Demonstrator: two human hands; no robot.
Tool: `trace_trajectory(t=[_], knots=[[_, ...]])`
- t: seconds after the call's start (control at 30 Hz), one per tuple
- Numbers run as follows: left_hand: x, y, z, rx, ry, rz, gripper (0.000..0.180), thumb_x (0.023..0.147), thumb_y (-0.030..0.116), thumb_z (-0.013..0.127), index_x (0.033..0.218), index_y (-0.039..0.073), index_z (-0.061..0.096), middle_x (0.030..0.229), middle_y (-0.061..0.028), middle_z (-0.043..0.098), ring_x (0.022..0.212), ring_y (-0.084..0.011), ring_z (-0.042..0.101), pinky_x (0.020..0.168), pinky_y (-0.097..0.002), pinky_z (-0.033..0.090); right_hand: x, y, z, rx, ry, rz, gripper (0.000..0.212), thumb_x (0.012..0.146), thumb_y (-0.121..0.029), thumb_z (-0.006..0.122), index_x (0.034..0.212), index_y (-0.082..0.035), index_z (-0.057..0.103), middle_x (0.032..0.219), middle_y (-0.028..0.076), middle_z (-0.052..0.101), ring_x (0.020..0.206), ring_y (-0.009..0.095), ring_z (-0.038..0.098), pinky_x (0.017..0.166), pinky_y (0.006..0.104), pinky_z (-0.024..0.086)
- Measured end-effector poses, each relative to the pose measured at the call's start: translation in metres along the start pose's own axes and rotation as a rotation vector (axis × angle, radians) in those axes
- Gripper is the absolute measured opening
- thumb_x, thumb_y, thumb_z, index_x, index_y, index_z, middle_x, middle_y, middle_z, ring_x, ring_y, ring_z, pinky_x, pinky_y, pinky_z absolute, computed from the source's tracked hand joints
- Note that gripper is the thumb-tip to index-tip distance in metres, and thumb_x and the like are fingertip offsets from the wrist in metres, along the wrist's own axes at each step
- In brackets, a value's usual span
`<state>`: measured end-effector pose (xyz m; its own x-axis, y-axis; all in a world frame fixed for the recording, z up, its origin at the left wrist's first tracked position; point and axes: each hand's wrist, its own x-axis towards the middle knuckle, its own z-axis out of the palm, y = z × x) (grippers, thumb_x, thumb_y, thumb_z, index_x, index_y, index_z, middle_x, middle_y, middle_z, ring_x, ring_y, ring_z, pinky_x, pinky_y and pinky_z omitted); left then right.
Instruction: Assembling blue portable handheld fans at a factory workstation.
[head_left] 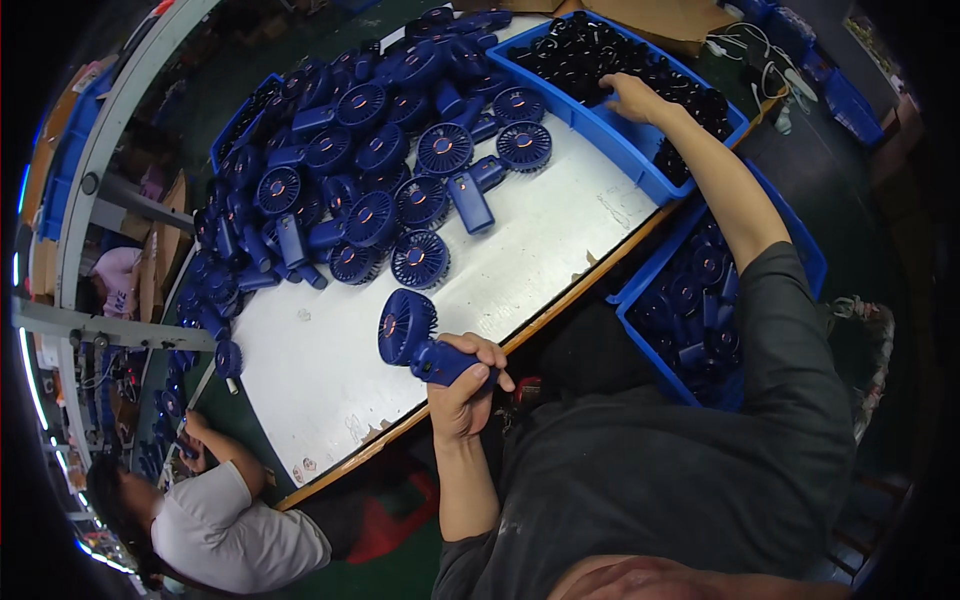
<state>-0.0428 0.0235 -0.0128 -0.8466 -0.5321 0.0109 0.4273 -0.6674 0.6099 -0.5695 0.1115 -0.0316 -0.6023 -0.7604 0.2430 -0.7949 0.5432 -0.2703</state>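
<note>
My left hand (466,390) is wrapped round the handle of a dark blue handheld fan (408,327), held tilted above the table's near edge. Its round caged head points up and to the left. My right hand (632,98) reaches into a blue plastic bin (648,178) at the far right of the table. Small black looped parts (575,55) fill much of that bin. The right fingers are bent and drawn together among them; what they hold, if anything, is too small to make out. A large heap of similar blue fans (360,150) covers the far left of the table.
The white table (330,350) has a worn wooden edge. Below it, on my right, a blue crate (650,350) holds more fans. A co-worker in a light shirt (235,520) sits at the lower left, hands on a fan. A metal frame (110,325) stands on the left.
</note>
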Motion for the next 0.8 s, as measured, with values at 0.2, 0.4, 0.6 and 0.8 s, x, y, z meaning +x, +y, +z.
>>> trace_trajectory(t=[0.2, 0.4, 0.6, 0.8], knots=[[-0.009, 0.0, -0.012, 0.235, 0.226, -0.033, 0.026, 0.081, -0.006, 0.065, 0.105, -0.001, 0.053, 0.09, -0.0153, 0.061, 0.084, -0.0269, 0.065, 0.058, -0.0356, 0.061, 0.024, 0.01, 0.012, -0.18, -0.266, 0.181, 0.027, 0.079, -0.005, 0.06, 0.105, -0.001, 0.066, 0.111, 0.026, 0.063, 0.11, 0.039, 0.06, 0.093, 0.0486, 0.049], [-0.009, 0.003, -0.017, 0.276, 0.292, -0.047, 0.026, 0.082, -0.004, 0.067, 0.105, -0.003, 0.053, 0.088, -0.0132, 0.062, 0.082, -0.0232, 0.066, 0.058, -0.0335, 0.061, 0.014, 0.012, 0.01, -0.142, -0.152, -0.05, 0.024, 0.077, -0.003, 0.066, 0.101, -0.002, 0.066, 0.11, 0.023, 0.063, 0.108, 0.039, 0.06, 0.095, 0.0446, 0.047], [-0.011, 0.004, -0.023, 0.345, 0.331, -0.042, 0.028, 0.083, -0.003, 0.066, 0.108, -0.004, 0.053, 0.086, -0.0122, 0.062, 0.081, -0.0216, 0.065, 0.059, -0.0328, 0.061, 0.025, 0.018, 0.009, -0.043, -0.116, 0.037, 0.011, 0.078, -0.001, 0.061, 0.087, -0.001, 0.067, 0.092, 0.022, 0.069, 0.09, 0.037, 0.068, 0.079, 0.0433, 0.052], [-0.01, 0.005, -0.027, 0.355, 0.317, -0.05, 0.027, 0.085, -0.002, 0.065, 0.108, -0.004, 0.053, 0.085, -0.0113, 0.061, 0.079, -0.0198, 0.065, 0.059, -0.0315, 0.061, 0.013, 0.035, 0.023, -0.253, -0.162, 0.178, 0.018, 0.075, 0.001, 0.062, 0.092, 0.0, 0.066, 0.096, 0.024, 0.068, 0.096, 0.037, 0.067, 0.084, 0.0433, 0.052]])
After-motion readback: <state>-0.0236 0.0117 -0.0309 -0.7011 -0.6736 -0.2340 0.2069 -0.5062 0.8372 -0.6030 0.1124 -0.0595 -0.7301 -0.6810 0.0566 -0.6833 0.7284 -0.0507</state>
